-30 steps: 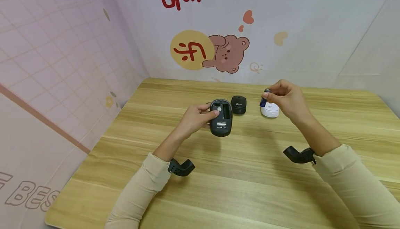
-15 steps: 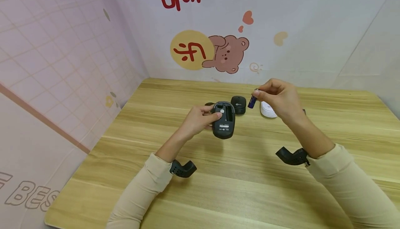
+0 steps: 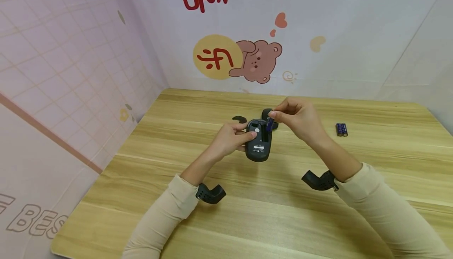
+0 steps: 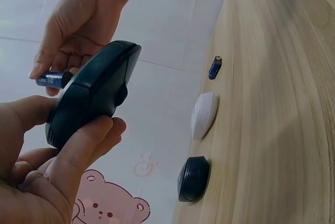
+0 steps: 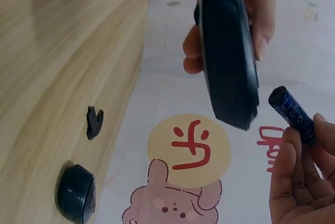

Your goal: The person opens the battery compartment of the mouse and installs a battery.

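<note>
My left hand (image 3: 228, 141) grips a black computer mouse (image 3: 258, 153) above the table, its underside facing up and its long battery slot uncovered. The thumb lies on the underside, the other fingers beneath. Between thumb and fingertips my right hand (image 3: 301, 119) pinches a blue battery (image 3: 270, 124), tilted, its lower end overlapping the slot in the head view. In the right wrist view the battery (image 5: 293, 114) points at the mouse (image 5: 227, 51) with a gap between them. The left wrist view has the mouse (image 4: 94, 88) side-on, hiding the slot.
Behind the held mouse stands a second black mouse (image 4: 193, 178), partly covered in the head view. A white mouse (image 4: 204, 115) is beside it, hidden by my right hand from above. Two blue batteries (image 3: 341, 129) lie at the right; a black battery cover (image 3: 239, 119) lies at the left.
My right hand has carried the battery left and down from above the white mouse to the held mouse's slot. My left hand has shifted the mouse slightly right and nearer me.
</note>
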Tool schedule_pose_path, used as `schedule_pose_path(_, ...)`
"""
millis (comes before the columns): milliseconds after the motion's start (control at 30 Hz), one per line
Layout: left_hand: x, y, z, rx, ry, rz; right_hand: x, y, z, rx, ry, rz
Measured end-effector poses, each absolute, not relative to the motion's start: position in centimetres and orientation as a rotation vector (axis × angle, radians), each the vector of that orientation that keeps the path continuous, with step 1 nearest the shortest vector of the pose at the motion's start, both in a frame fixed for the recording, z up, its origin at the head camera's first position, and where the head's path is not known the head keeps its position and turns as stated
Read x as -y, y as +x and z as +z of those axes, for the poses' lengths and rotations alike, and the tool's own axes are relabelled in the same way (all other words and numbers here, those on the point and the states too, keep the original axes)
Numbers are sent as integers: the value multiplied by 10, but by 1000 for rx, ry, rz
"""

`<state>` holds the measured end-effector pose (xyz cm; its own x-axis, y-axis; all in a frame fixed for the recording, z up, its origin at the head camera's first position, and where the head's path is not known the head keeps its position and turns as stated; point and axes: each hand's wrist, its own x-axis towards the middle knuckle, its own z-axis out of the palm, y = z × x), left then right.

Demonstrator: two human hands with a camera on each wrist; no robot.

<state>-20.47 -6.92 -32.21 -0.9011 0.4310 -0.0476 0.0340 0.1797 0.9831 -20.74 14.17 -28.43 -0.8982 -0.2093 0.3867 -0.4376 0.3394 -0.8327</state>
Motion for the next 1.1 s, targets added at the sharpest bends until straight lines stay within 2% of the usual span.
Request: schedule_pose_path(1100, 66, -203, -319, -2175, 421, 1791, -128, -212, -307, 2509, 631, 1553)
